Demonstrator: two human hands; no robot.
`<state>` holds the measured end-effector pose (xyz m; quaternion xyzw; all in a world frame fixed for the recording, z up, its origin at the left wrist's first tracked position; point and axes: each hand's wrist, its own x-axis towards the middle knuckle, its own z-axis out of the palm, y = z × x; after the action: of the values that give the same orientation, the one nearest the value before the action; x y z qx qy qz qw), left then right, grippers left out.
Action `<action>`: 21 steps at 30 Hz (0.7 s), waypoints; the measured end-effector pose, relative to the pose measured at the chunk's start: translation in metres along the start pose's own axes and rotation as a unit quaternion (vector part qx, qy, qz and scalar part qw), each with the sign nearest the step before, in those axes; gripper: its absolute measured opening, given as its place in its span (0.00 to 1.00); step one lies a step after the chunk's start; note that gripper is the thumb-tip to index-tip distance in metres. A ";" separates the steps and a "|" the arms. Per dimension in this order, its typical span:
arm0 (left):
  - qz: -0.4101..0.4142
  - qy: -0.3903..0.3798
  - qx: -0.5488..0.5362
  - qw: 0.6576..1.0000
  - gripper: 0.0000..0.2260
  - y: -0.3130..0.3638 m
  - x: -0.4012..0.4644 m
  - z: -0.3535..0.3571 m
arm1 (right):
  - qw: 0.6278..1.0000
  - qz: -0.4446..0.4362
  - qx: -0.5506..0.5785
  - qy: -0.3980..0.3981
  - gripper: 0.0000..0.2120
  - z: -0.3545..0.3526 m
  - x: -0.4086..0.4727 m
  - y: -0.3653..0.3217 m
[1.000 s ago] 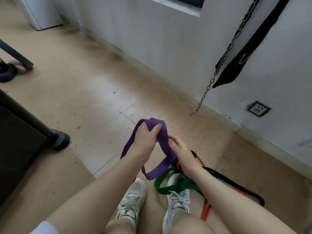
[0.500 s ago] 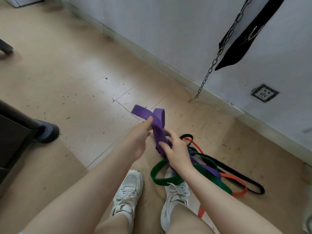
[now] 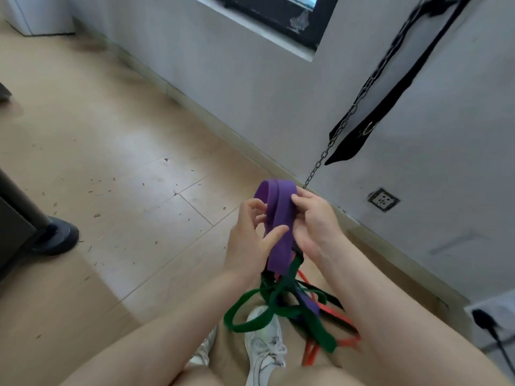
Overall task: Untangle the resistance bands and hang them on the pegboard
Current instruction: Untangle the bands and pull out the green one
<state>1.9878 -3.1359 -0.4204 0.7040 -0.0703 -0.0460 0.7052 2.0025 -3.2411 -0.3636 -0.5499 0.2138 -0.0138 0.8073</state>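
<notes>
Both hands are working the purple band (image 3: 278, 215) at chest height, the right hand (image 3: 315, 218) pinching its fold, the left hand (image 3: 250, 240) thumbing it, and she is best feeding it slowly free of the green band (image 3: 267, 310) dangling tangled below.

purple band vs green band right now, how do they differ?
The wide purple resistance band is lifted and folded, gripped by the left hand and right hand; the narrower green resistance band hangs below, untouched. Purple runs nearly straight; green sprawls in open loops. Both are flat loops caught in one tangle.
</notes>
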 end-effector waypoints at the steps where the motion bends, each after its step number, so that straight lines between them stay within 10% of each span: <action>1: 0.033 0.004 0.021 0.999 0.18 0.015 0.000 0.002 | 1.000 -0.011 0.006 -0.010 0.14 0.004 -0.006 -0.014; 9: 0.241 -0.002 0.069 0.968 0.21 0.106 0.009 0.021 | 0.974 -0.161 0.070 -0.145 0.16 -0.010 -0.047 -0.098; 17: 0.106 0.034 0.022 0.994 0.14 0.098 -0.003 0.042 | 0.948 -0.108 -0.264 -0.138 0.10 -0.090 -0.049 -0.021; 21: 0.074 0.052 0.027 0.996 0.13 0.072 -0.002 0.038 | 0.910 -0.053 -0.339 -0.234 0.25 -0.116 -0.024 0.049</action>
<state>1.9776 -3.1729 -0.3480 0.7170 -0.0873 0.0449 0.6902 1.9281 -3.3181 -0.4348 -0.7881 -0.0188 0.1461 0.5976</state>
